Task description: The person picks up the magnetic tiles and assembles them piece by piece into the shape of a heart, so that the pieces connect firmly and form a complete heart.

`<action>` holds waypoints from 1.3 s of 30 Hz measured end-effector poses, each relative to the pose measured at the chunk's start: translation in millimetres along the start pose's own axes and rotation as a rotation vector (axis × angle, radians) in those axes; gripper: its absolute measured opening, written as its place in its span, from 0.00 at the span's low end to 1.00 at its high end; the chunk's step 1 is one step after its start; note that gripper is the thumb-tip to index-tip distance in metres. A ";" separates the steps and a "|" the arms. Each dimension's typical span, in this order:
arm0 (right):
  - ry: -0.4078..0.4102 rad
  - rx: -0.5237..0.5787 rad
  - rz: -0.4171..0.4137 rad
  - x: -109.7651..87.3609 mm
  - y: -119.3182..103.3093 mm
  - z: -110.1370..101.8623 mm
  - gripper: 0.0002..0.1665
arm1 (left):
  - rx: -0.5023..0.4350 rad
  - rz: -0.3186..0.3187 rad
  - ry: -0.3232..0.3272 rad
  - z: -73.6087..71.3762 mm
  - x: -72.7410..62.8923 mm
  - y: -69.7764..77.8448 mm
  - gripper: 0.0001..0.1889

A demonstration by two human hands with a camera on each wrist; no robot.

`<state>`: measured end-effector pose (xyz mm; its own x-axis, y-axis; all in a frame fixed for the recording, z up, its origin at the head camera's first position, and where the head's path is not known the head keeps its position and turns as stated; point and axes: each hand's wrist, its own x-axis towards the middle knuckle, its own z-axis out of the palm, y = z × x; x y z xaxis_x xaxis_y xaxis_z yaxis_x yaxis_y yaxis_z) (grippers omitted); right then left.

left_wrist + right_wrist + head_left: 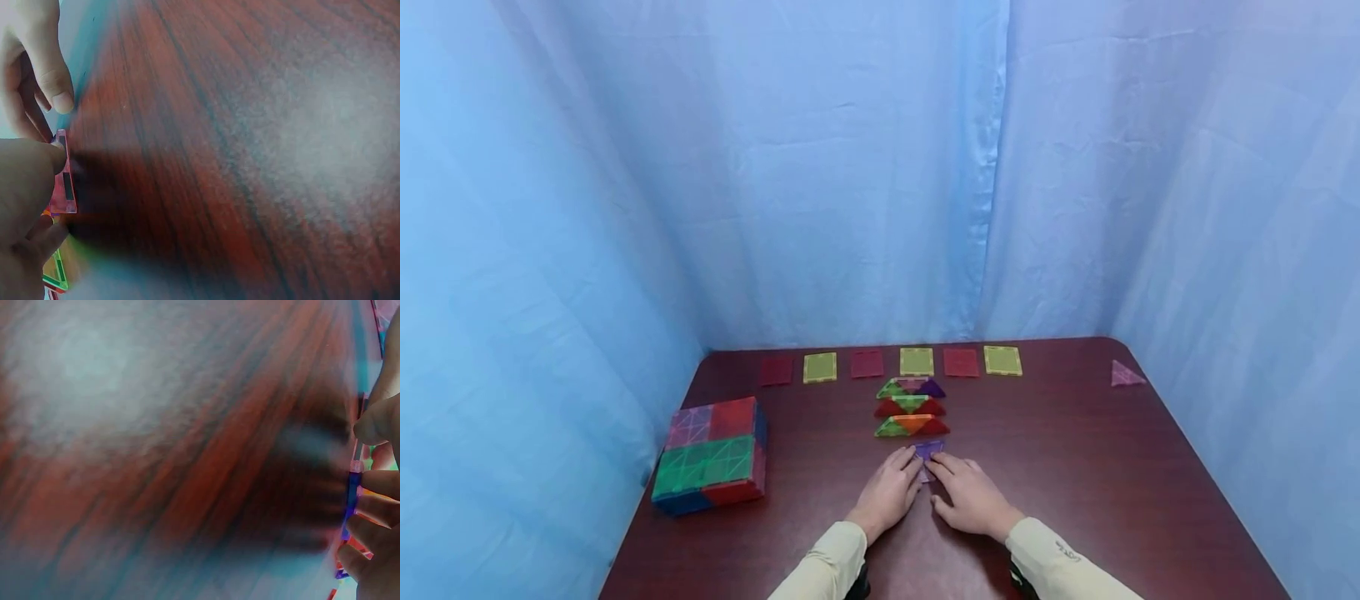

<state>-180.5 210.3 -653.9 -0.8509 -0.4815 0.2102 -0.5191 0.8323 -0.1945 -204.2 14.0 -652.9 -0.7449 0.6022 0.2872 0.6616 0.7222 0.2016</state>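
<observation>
Midway along the near half of the table lie a purple triangle tile [929,448] and a pink triangle tile [65,197], joined edge to edge. My left hand [889,493] is at their left side, with its thumb against the pink tile's near edge and its fingers around the far side. From the right, my right hand [972,498] rests its fingertips on the purple tile, thumb held away from it. The right wrist view shows these fingers [375,506] along the tile's purple edge. Fingers partly cover both tiles.
Beyond my hands stand three rows of coloured triangle tiles [913,427]. Red and yellow square tiles [917,362] line the back edge. A box-shaped stack of tiles [715,467] sits at the left, and a lone pink triangle [1126,375] lies far right. Blue curtains [850,167] surround the table.
</observation>
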 end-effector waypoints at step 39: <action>-0.107 0.126 0.711 -30.7 276.5 -72.9 0.50 | 0.104 -0.009 -0.103 -5.0 9.4 3.0 0.17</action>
<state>-291.9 475.2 -644.3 -0.9858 0.1338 -0.1014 0.1617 0.9190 -0.3596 -208.8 20.1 -645.0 -0.7592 0.6234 0.1869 0.6463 0.7560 0.1039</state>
